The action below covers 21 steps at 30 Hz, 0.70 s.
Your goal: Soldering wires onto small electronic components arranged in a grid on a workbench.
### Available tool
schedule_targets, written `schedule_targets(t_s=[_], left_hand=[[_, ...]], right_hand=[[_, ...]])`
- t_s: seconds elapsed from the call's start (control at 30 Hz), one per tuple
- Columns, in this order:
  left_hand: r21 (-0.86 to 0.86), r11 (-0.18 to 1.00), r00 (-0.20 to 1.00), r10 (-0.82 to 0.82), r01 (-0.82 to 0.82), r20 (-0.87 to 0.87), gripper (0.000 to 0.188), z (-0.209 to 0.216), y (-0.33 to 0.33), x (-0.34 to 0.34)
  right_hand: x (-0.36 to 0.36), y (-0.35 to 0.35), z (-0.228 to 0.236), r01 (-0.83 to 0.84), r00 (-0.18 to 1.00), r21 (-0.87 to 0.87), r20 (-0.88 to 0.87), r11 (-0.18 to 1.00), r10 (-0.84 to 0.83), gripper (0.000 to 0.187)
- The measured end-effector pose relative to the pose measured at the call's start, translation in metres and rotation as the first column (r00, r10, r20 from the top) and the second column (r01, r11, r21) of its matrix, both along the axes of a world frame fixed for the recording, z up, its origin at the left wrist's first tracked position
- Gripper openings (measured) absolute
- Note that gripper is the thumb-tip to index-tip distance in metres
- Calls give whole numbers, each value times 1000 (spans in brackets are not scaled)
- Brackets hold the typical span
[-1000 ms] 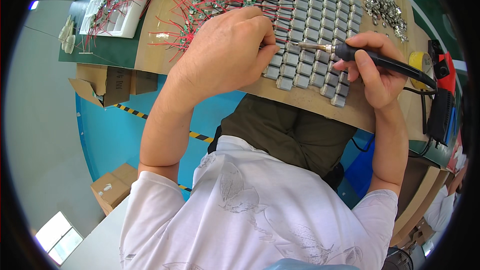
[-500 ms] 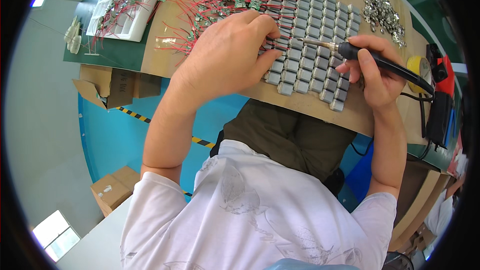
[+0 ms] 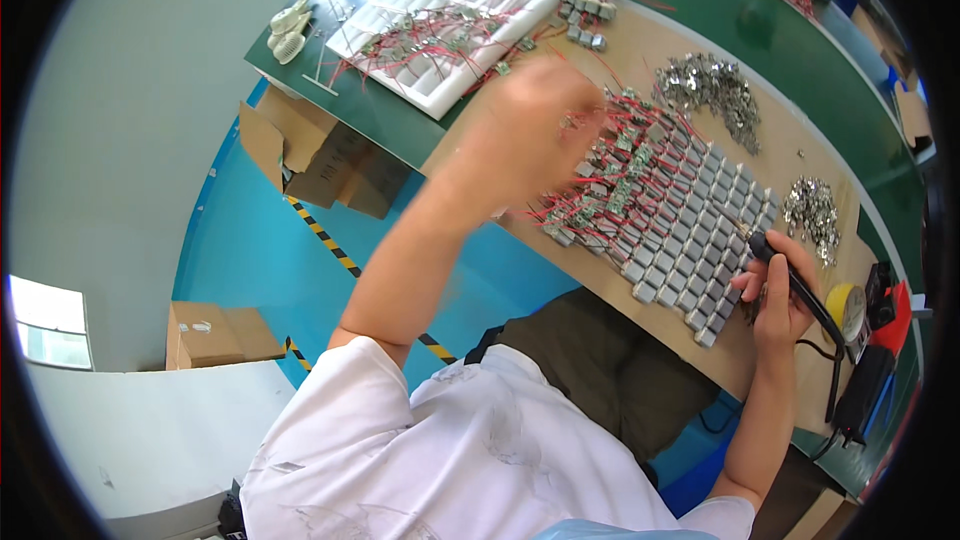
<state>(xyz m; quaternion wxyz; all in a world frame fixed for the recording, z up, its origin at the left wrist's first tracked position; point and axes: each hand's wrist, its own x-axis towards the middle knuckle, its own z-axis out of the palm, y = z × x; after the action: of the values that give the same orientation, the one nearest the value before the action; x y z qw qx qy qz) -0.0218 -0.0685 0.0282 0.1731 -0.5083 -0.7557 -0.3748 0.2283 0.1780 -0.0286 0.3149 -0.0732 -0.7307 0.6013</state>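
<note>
My right hand point(image 3: 780, 308) grips the black handle of a soldering iron point(image 3: 767, 249). Its metal tip points up and left over the rows of small grey blocks point(image 3: 706, 252). Small green circuit boards with red wires point(image 3: 625, 170) cover the left part of those rows. My left hand point(image 3: 550, 130) is raised at the left end of the wired boards and smeared by motion. Whether its fingers hold anything cannot be made out.
A white compartmented tray point(image 3: 436, 104) with wired boards stands at the far left. Piles of shiny metal pieces point(image 3: 712, 90) lie behind the blocks. Yellow tape point(image 3: 848, 306) and a red-and-black object point(image 3: 888, 315) sit at right. An open cardboard box point(image 3: 318, 152) is below the table's left edge.
My left hand has left the blocks and moved left toward the tray. My right hand still holds the soldering iron. The view has turned left, showing more of the tray.
</note>
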Motion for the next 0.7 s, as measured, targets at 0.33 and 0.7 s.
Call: schedule_targets(t_s=[0.33,0.7], left_hand=[[-412,774,875,453,-480,-170,23,-6,-80,-148],[-51,801,799,588,-597,-122,17,33,-88,-118]], right_hand=[[-12,1,3,-29,999,31,-44,999,30,28],[-8,-4,3,-15,999,44,-32,999,16,28]])
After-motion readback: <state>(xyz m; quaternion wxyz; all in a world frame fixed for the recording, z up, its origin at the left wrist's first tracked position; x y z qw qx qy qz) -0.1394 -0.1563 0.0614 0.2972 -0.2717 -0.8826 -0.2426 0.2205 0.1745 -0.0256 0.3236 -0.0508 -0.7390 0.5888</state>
